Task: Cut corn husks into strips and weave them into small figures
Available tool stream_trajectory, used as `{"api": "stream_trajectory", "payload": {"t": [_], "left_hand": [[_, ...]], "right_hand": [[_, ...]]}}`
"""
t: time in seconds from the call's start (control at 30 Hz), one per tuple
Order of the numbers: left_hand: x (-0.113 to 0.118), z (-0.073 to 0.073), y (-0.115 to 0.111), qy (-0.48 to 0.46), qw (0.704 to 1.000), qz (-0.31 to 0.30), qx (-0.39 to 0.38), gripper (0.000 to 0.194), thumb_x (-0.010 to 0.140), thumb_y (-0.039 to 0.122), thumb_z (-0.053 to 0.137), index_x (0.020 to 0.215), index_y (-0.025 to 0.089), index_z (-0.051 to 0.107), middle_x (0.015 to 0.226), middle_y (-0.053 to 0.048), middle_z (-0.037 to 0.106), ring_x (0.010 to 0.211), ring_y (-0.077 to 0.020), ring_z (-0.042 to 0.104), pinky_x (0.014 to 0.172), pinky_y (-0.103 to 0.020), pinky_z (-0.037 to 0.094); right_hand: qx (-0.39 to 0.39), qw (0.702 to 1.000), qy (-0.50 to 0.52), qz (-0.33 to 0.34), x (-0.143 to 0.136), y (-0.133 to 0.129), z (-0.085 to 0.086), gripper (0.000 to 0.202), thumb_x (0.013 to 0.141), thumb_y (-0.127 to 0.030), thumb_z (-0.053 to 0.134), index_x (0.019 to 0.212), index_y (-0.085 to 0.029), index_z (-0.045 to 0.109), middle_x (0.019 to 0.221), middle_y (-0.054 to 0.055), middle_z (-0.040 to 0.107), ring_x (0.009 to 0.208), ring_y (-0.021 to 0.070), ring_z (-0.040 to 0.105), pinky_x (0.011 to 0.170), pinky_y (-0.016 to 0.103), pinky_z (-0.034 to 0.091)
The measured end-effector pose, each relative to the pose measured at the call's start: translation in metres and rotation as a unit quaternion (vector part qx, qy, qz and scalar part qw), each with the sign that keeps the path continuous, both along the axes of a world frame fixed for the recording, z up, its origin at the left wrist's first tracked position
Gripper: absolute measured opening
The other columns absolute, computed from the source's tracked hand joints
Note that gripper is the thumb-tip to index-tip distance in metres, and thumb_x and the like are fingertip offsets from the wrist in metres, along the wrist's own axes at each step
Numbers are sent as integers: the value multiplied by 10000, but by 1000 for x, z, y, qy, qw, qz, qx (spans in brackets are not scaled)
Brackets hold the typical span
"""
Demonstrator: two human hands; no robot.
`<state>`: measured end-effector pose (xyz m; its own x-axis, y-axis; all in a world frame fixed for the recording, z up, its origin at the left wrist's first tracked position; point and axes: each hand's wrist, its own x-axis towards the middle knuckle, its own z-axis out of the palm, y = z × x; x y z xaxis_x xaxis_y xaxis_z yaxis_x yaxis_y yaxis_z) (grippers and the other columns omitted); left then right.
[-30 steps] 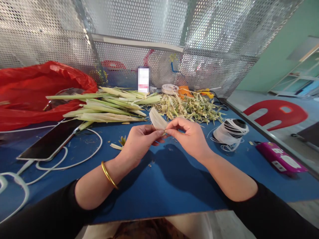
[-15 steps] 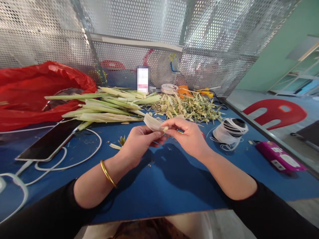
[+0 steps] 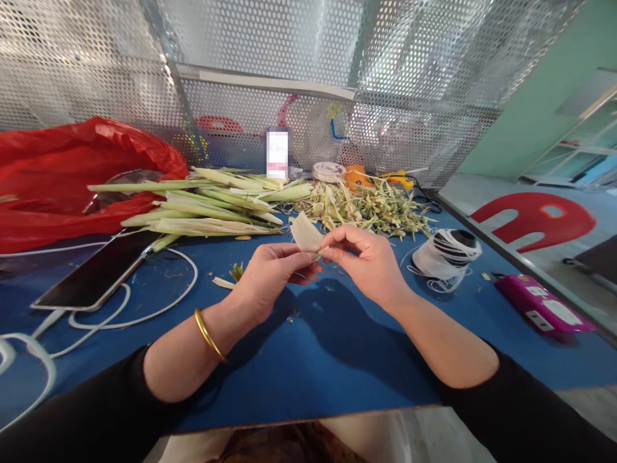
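A pale piece of corn husk (image 3: 306, 234) stands up between my hands above the blue table. My left hand (image 3: 272, 276) pinches its lower edge between thumb and fingers. From the other side, my right hand (image 3: 366, 260) grips the same gathered base with its fingertips, close against the left thumb. Behind the hands lie long green and cream corn husks (image 3: 207, 209), and to their right a heap of small husk scraps (image 3: 371, 206). A little husk scrap (image 3: 236, 273) rests just beyond my left hand.
A red plastic bag (image 3: 91, 173) and a tablet (image 3: 96, 270) with a white cable are on the left. At right stand a spool of white string (image 3: 446, 257) and a purple packet (image 3: 542, 305). A tape roll (image 3: 329, 172) lies near the perforated metal panel (image 3: 270, 38).
The husk piece has turned from leaning left to standing more upright, its free end now pointing up. Both hands keep their pinch in nearly the same place.
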<state>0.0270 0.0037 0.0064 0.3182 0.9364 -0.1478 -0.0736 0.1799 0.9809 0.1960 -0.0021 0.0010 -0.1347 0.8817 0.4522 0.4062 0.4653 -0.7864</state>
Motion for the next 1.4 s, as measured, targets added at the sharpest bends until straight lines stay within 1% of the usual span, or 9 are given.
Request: {"api": "stream_trajectory", "payload": {"t": [0.17, 0.33, 0.47, 0.57, 0.7, 0.83, 0.97, 1.23, 1.4], "left_hand": [[2, 0, -2, 54, 996, 16, 70, 173, 712, 310, 668, 671, 152, 725, 664, -46, 696, 594, -134, 577, 595, -241, 447], [0, -5, -2, 131, 979, 0, 154, 238, 716, 381, 680, 756, 155, 738, 673, -19, 686, 623, -149, 572, 589, -238, 427], [-1, -5, -2, 190, 961, 7, 199, 268, 763, 386, 626, 682, 148, 718, 633, -15, 672, 611, -151, 566, 582, -239, 417], [1, -4, -3, 155, 973, 17, 168, 272, 752, 382, 642, 622, 147, 687, 606, -17, 670, 585, -136, 559, 586, -233, 426], [2, -3, -2, 62, 995, 15, 82, 255, 729, 368, 672, 615, 140, 681, 622, -33, 680, 576, -124, 573, 600, -228, 448], [1, -3, 0, -2, 1000, -8, 8, 212, 725, 333, 672, 647, 137, 694, 614, -29, 659, 542, -114, 570, 566, -223, 445], [0, -3, 1, -28, 999, -5, -33, 197, 711, 310, 678, 636, 128, 689, 580, -26, 626, 509, -104, 545, 526, -215, 431], [1, -3, 0, -14, 999, 23, -26, 218, 691, 336, 702, 714, 121, 730, 700, -65, 698, 571, -121, 576, 536, -219, 444], [3, -5, 0, 1, 999, 48, 25, 197, 696, 335, 710, 714, 140, 740, 692, -46, 710, 569, -107, 568, 545, -205, 436]], "right_hand": [[-5, 1000, 26, -7, -1, 1, 0, 53, 770, -173, 659, 744, -178, 613, 676, -13, 606, 628, 120, 542, 614, 252, 447], [-8, 999, 21, -23, -2, 0, -2, 68, 763, -151, 653, 721, -177, 606, 657, -17, 604, 618, 117, 542, 601, 246, 450], [-5, 999, 14, -34, -2, 0, -4, 65, 764, -164, 655, 719, -179, 612, 691, -7, 625, 637, 122, 561, 604, 249, 458], [-5, 999, 30, -19, -2, 0, -4, 49, 779, -164, 641, 747, -182, 609, 681, -15, 616, 624, 116, 562, 595, 242, 463], [3, 998, 56, 13, -3, -1, -2, 13, 812, -172, 615, 817, -184, 614, 703, -16, 623, 620, 113, 584, 614, 246, 480], [21, 999, 31, 22, -2, -1, -2, 55, 836, -170, 594, 828, -192, 644, 766, 1, 647, 657, 125, 605, 635, 260, 493], [8, 1000, 12, 25, 0, 1, -5, 44, 831, -187, 617, 846, -200, 656, 776, 6, 664, 715, 148, 623, 669, 275, 496], [30, 999, -28, 6, 0, 1, -4, 84, 829, -154, 598, 777, -196, 649, 790, 4, 660, 734, 143, 595, 681, 271, 465], [20, 1000, -16, -5, -1, 0, -3, 73, 820, -160, 605, 760, -188, 635, 746, 1, 651, 694, 137, 586, 653, 268, 459]]}}
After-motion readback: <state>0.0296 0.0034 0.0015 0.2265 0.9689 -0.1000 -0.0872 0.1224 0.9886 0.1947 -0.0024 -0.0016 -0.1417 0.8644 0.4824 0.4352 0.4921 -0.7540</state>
